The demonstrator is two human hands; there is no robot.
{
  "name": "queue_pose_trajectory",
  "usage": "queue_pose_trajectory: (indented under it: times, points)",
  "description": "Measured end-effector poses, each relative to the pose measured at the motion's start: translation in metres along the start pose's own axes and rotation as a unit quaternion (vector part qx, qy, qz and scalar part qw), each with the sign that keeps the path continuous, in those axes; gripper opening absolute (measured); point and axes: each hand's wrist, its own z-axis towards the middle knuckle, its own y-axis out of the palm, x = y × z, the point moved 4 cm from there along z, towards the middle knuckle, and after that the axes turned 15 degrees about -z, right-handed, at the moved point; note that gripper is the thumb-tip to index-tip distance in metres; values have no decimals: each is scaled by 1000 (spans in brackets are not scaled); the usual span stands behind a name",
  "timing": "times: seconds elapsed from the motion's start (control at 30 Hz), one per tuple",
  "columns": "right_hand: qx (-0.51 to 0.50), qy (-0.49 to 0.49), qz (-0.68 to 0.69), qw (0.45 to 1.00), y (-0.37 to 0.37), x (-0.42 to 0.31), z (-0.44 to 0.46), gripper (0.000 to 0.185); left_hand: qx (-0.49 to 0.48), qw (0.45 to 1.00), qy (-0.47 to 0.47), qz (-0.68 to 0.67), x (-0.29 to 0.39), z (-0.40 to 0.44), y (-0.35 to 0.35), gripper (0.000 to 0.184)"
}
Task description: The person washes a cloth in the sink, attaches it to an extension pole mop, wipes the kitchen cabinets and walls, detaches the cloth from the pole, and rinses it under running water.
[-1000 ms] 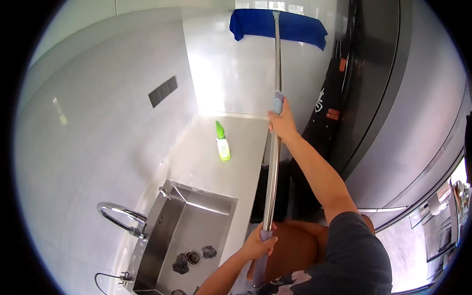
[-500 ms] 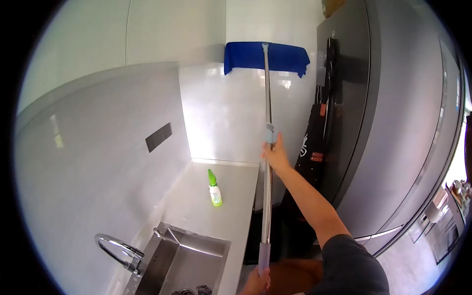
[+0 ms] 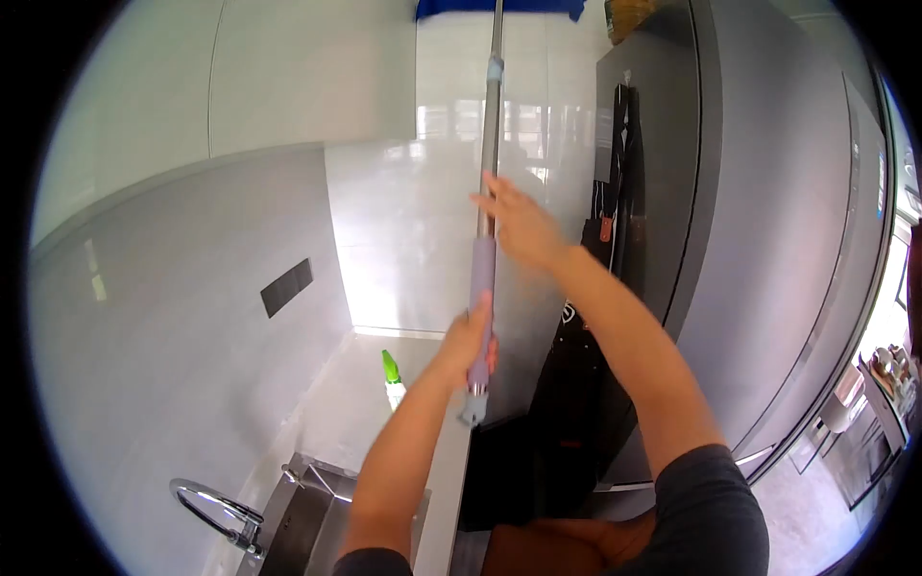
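A flat mop [image 3: 493, 125] with a long metal pole is raised against the white wall, its blue cloth [image 3: 451, 10] cut off by the top edge of the view. My left hand [image 3: 466, 348] is closed around the purple grip, near the pole's grey lower end. Higher up, my right hand [image 3: 523, 228] is loosely closed on the metal pole just above that grip; it is slightly blurred and some of its fingers stick out. A spray bottle with a green top [image 3: 390, 367] stands on the counter, partly hidden behind my left forearm.
A steel sink [image 3: 288, 518] with a curved faucet [image 3: 216, 504] lies at lower left, set into the light counter [image 3: 331, 408]. White cabinets [image 3: 312, 77] hang above. At right stands a tall grey refrigerator [image 3: 768, 240], with a black apron [image 3: 576, 355] hanging beside it.
The mop has moved up the wall, taking its blue cloth partly out of view. Both hands have risen with it, and my right hand now sits lower on the pole, closer to the grip.
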Motion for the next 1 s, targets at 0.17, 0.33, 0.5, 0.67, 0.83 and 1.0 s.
queue_pose_trajectory:
  times: [0.17,0.33,0.5,0.67,0.83,1.0]
  points:
    - [33,56,-164,984,-19,43,75,49,-13,1000,15,19,77,48,40,59]
    - [-35,36,-281,958,-8,57,108,42,-19,998,26,48,84,56,43,58]
    - [-38,50,-339,939,3,55,107,33,-17,999,7,26,69,53,36,59]
    - [-56,1,-316,947,46,15,47,29,-15,999,-40,23,-2,32,-11,60]
    - [-82,-32,-218,972,85,-76,-71,28,21,996,-71,55,-128,-33,-95,57]
    - [-166,-73,-145,973,89,-196,-199,26,98,975,-144,141,-228,-171,-142,58]
